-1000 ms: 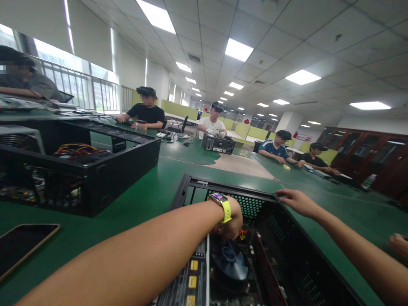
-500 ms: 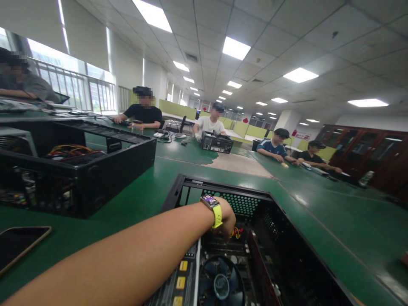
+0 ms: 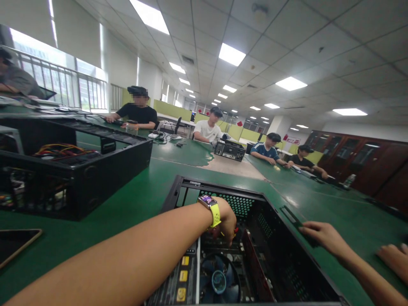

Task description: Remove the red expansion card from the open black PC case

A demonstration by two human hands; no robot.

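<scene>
My left hand, with a watch on a yellow-green strap at its wrist, reaches into an open black computer case. Its fingers are curled downward round a bundle of red and yellow wires; the fingertips are partly hidden. Below the hand sits a round cooling fan. A dark red expansion card stands upright to its right. A power supply with yellow labels lies under my forearm. My right hand does not show.
On the right, a co-worker's hand pinches a thin dark slotted strip beside the case; another hand rests near the frame edge. A second black case stands left, behind a phone. People work across the green table.
A co-worker's hand with a dark strip has come in from the right. My left hand stays inside the case. The view has turned slightly right; the person opposite's case has shifted right.
</scene>
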